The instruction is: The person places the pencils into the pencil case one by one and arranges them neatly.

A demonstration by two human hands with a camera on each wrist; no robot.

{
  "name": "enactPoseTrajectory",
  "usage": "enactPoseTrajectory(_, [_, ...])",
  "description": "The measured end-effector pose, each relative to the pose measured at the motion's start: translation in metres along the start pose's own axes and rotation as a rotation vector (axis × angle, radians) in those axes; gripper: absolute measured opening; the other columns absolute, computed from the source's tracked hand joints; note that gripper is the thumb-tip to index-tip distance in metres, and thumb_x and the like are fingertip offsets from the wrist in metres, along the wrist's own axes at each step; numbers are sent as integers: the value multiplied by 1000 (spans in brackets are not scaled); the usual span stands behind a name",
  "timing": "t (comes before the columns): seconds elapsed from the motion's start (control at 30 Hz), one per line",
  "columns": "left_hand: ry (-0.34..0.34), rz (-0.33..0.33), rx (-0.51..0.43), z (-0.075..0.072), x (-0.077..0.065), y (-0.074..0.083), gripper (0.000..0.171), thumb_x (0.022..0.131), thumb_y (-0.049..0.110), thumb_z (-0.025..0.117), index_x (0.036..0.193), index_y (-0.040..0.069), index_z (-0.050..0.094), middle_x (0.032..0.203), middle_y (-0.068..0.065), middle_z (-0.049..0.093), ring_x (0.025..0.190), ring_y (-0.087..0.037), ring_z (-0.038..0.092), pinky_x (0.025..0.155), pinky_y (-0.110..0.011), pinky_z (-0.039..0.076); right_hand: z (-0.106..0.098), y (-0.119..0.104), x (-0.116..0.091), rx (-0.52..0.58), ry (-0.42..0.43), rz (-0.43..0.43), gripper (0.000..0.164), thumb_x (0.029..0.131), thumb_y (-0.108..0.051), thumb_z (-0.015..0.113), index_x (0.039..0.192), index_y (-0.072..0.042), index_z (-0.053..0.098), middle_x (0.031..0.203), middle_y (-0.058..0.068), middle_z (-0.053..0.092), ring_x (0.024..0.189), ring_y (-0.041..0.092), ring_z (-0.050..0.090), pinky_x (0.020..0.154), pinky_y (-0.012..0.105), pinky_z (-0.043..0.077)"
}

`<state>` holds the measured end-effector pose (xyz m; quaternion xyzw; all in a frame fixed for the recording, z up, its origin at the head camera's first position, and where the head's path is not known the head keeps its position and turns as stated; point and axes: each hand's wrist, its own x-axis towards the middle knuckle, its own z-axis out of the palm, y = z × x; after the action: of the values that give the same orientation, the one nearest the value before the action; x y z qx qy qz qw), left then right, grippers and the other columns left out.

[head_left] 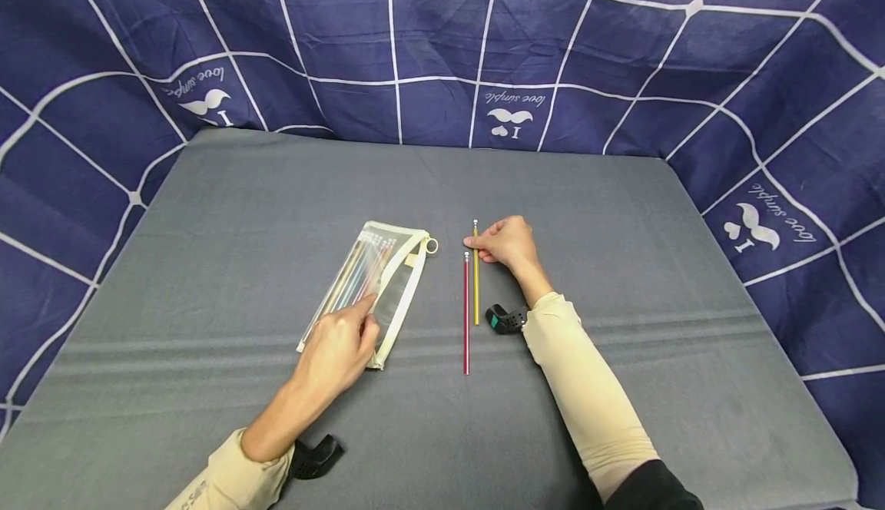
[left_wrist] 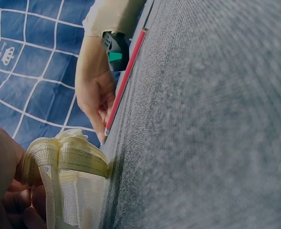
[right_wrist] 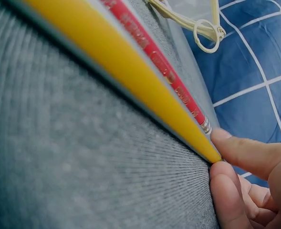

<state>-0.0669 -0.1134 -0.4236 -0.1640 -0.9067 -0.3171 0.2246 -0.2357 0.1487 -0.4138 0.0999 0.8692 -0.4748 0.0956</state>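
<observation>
My right hand (head_left: 510,243) pinches a yellow pencil (head_left: 475,295) near its eraser end, between thumb and fingers. In the right wrist view the yellow pencil (right_wrist: 126,86) runs up to the fingertips, low over the cloth. Beside it lies a red pencil (head_left: 466,326), its metal-banded end by the thumb. On the left, a cream-edged see-through mesh pencil pouch (head_left: 397,314) holds several pencils. My left hand (head_left: 339,349) rests on the pouch with the index finger stretched out over it and the other fingers bent. The pouch's near end (left_wrist: 80,167) bulges up beside those fingers.
A grey cloth-covered table (head_left: 588,195) spreads under everything. Blue curtains (head_left: 442,41) with white grid lines rise at its back and sides. The pouch's ring (head_left: 432,246) points toward the pencils. A black wrist device (head_left: 506,319) sits by the right cuff.
</observation>
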Motion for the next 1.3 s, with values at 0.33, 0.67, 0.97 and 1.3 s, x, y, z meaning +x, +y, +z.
enactPoseTrajectory(0.33, [-3, -4, -3, 0, 0, 0, 33, 81, -2, 58, 110, -9, 69, 84, -19, 71, 67, -32, 68, 60, -48, 52, 0, 3, -1, 123, -36, -9, 19, 79, -3, 79, 89, 9, 68, 56, 1, 63, 44, 4, 60, 49, 20, 52])
enactPoseTrajectory(0.67, [-2, -4, -4, 0, 0, 0, 33, 81, -2, 58, 110, -9, 69, 84, -19, 71, 68, -33, 68, 60, -48, 52, -4, 9, -3, 214, -57, -5, 17, 80, -1, 77, 89, 10, 67, 60, 2, 64, 47, 5, 62, 52, 22, 54])
enactPoseTrajectory(0.97, [0, 1, 0, 0, 1, -1, 33, 80, -2, 58, 110, -9, 69, 84, -20, 71, 68, -34, 68, 60, -49, 52, -8, 9, -5, 235, -96, 1, 14, 82, -1, 75, 88, 9, 67, 60, 3, 65, 48, 6, 62, 51, 21, 53])
enactPoseTrajectory(1.3, [9, 9, 0, -1, -1, 0, 32, 80, -2, 58, 109, -9, 69, 80, -18, 70, 63, -30, 65, 57, -48, 51, -14, 14, -2, 380, -199, 28, 7, 84, 5, 69, 89, 8, 64, 62, 4, 66, 50, 9, 64, 53, 22, 54])
